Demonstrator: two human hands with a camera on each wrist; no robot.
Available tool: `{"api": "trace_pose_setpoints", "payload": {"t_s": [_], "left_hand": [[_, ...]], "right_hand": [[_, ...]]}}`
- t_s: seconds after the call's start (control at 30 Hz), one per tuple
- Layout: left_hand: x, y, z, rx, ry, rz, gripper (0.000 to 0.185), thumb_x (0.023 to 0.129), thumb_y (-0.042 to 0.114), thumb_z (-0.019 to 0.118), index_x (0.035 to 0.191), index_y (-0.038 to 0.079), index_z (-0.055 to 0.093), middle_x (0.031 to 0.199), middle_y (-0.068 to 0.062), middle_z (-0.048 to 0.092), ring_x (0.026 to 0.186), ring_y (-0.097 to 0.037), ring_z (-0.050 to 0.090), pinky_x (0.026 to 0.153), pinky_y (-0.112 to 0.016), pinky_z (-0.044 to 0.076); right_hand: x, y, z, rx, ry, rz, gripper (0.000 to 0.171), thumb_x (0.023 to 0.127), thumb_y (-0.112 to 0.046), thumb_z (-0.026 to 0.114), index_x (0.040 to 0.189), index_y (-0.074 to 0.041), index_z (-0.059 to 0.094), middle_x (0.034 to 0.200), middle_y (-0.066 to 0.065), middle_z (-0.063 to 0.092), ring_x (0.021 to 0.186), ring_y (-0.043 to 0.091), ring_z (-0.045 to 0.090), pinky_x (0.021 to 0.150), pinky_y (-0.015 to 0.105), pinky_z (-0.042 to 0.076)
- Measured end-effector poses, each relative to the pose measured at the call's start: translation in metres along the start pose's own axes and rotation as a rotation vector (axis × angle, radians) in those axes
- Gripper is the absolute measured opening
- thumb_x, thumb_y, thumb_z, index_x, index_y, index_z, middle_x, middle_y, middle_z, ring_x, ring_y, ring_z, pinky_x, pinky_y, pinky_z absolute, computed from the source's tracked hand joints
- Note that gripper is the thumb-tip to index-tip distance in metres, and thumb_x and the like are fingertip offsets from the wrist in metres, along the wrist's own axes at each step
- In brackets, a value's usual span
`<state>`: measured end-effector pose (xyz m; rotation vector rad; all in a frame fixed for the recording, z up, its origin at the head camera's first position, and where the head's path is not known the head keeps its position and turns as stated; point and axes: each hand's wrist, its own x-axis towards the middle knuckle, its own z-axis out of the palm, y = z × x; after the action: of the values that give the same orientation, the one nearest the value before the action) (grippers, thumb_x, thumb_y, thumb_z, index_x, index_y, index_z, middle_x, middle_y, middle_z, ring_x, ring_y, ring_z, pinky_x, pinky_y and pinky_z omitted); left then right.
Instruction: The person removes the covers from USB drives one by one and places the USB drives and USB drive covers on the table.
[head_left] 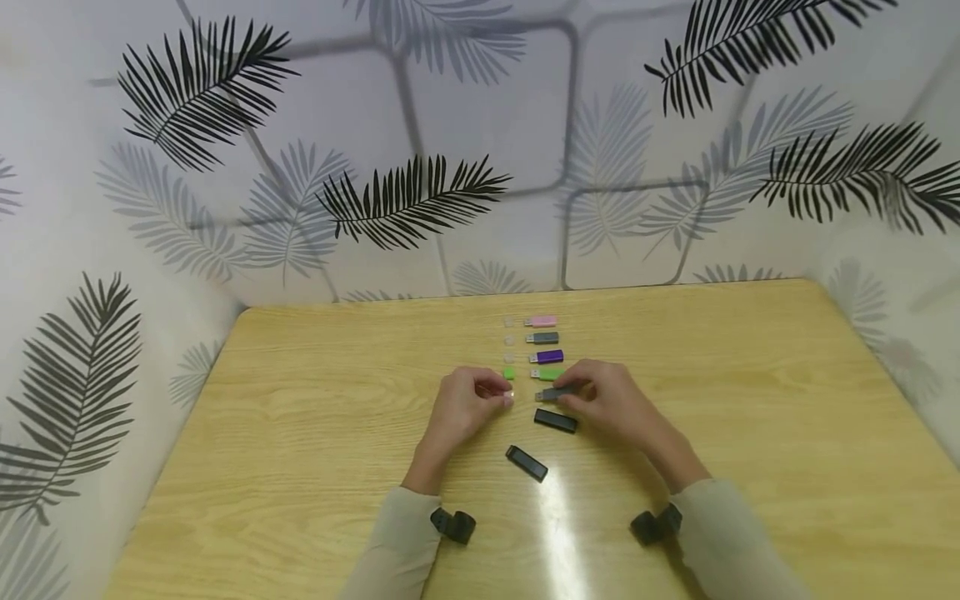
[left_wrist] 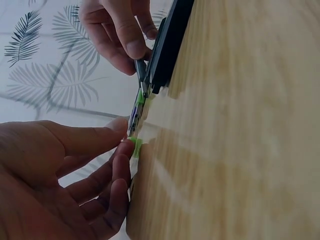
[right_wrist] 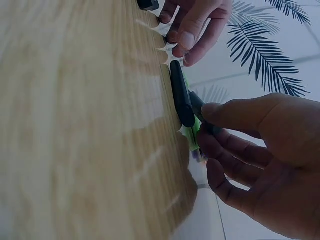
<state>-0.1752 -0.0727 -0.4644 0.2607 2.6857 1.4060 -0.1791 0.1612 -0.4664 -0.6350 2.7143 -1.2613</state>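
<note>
My right hand pinches a dark grey USB stick by its rear end, metal plug facing left. Across a small gap, my left hand holds a small clear cap between thumb and fingertips, mostly hidden by them. Just beyond the right fingers lies a green USB stick, partly covered by that hand. Its green cap sits beside the left fingertips. Nearer to me are two black USB sticks: one below the right fingers, the other between the forearms.
Farther back, a purple USB stick, a grey one and a pink one lie in a column. Small clear caps line up to their left. The wooden table ends at a leaf-patterned backdrop.
</note>
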Motion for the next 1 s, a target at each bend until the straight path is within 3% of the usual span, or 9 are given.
{"api": "trace_pose_setpoints", "payload": {"t_s": [0.33, 1.0], "left_hand": [[0.001, 0.001, 0.006, 0.099, 0.008, -0.017, 0.007, 0.08, 0.013, 0.077, 0.086, 0.012, 0.074, 0.072, 0.005, 0.064, 0.06, -0.007, 0.057, 0.055, -0.025, 0.048], [0.004, 0.004, 0.012, 0.203, 0.057, -0.054, 0.011, 0.076, 0.015, 0.08, 0.085, 0.014, 0.073, 0.071, 0.007, 0.062, 0.06, -0.007, 0.055, 0.052, -0.024, 0.045]], "right_hand": [[0.0, 0.0, 0.002, -0.013, -0.016, 0.011, 0.013, 0.083, -0.009, 0.073, 0.096, -0.006, 0.071, 0.093, 0.002, 0.067, 0.079, 0.013, 0.063, 0.068, 0.026, 0.054], [0.002, 0.0, 0.005, -0.084, -0.005, 0.031, 0.013, 0.082, -0.011, 0.074, 0.095, -0.01, 0.071, 0.091, 0.0, 0.065, 0.078, 0.01, 0.06, 0.068, 0.026, 0.051]]}}
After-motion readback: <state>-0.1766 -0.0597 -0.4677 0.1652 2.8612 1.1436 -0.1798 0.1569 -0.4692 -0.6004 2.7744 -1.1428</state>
